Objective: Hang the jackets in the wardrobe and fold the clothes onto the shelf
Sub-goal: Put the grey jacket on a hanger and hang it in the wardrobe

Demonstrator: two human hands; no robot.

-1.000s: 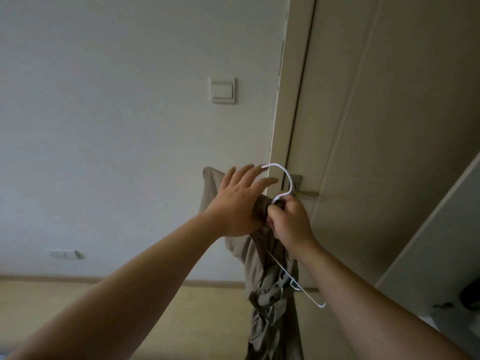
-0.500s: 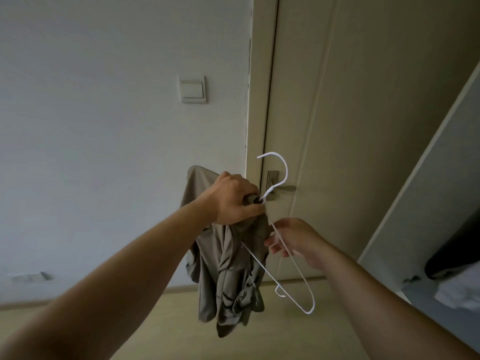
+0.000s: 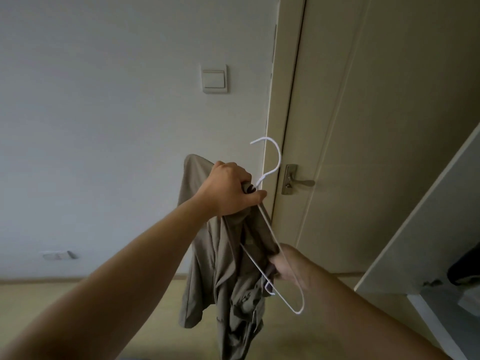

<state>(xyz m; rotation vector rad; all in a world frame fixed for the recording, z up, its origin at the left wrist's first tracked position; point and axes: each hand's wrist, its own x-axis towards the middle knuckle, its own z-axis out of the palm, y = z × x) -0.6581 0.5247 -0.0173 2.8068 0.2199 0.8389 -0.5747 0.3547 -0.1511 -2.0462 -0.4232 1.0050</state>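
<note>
A khaki jacket [image 3: 220, 268] hangs crumpled in mid-air in front of me, partly on a white wire hanger [image 3: 274, 162] whose hook points up. My left hand [image 3: 228, 189] grips the jacket's collar together with the hanger's neck. Lower down, my right hand [image 3: 288, 263] holds the jacket fabric against the hanger's right arm. One hanger shoulder [image 3: 296, 306] sticks out bare below that hand. The wardrobe's open door [image 3: 420, 216] shows at the right edge, with a dark garment [image 3: 465, 268] inside it.
A closed cream door [image 3: 376, 126] with a metal lever handle [image 3: 296, 181] stands straight ahead. A light switch [image 3: 214, 79] sits on the white wall to the left, and a low socket [image 3: 58, 255] lies near the skirting. Pale floor runs below.
My right hand left the hanger's neck, dropped down and took hold of the jacket at the hanger's right arm. My left hand closed on the collar and hanger neck.
</note>
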